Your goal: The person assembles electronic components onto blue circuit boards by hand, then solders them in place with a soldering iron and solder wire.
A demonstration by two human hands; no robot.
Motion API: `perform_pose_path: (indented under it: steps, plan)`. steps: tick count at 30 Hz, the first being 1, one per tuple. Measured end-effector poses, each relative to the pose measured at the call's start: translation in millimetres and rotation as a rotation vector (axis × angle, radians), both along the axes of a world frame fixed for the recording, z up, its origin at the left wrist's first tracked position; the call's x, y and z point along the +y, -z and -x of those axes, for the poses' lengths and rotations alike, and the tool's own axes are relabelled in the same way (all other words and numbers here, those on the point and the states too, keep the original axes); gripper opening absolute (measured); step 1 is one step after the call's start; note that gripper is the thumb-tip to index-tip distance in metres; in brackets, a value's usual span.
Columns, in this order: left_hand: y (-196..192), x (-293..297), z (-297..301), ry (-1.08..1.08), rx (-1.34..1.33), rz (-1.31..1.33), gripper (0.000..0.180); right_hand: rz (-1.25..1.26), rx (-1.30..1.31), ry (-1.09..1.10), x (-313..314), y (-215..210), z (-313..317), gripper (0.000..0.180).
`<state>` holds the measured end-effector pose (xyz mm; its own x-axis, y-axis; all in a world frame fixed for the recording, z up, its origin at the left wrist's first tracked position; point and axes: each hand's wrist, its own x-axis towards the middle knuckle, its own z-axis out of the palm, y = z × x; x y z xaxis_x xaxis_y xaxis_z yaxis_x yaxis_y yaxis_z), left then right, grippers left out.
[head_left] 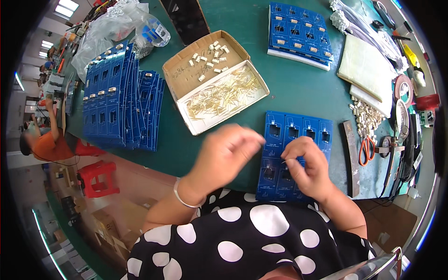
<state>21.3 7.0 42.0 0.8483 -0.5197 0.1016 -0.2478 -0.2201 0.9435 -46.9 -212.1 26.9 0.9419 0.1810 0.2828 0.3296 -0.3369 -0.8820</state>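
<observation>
A blue circuit board panel (298,135) with several cut-out cells lies on the green table in front of me. My right hand (305,168) rests over its lower middle, fingers pinched on a thin metal pin. My left hand (224,156) hovers blurred just left of the panel, fingers curled together, and I cannot see anything in it. A cardboard box (214,79) beyond my hands holds gold pins (224,93) in its white half and small white connectors (210,58) in its brown half.
A fanned stack of blue panels (119,100) lies at the left, another stack (298,35) at the back. Plastic bags (116,28), loose white connectors (366,116), orange scissors (366,149), tape rolls and a red stool (98,177) are around. Another person (44,140) sits far left.
</observation>
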Motion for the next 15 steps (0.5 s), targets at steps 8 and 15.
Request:
perform_pose_path:
  steps: [8, 15]
  plan:
    - [3, 4, -105, -0.268, -0.488, -0.875, 0.025, -0.245, 0.179, 0.302, -30, 13, 12, 0.005]
    - [15, -16, -109, -0.118, -0.7, -1.086, 0.012, -0.084, 0.151, 0.443, -59, 15, 12, 0.008]
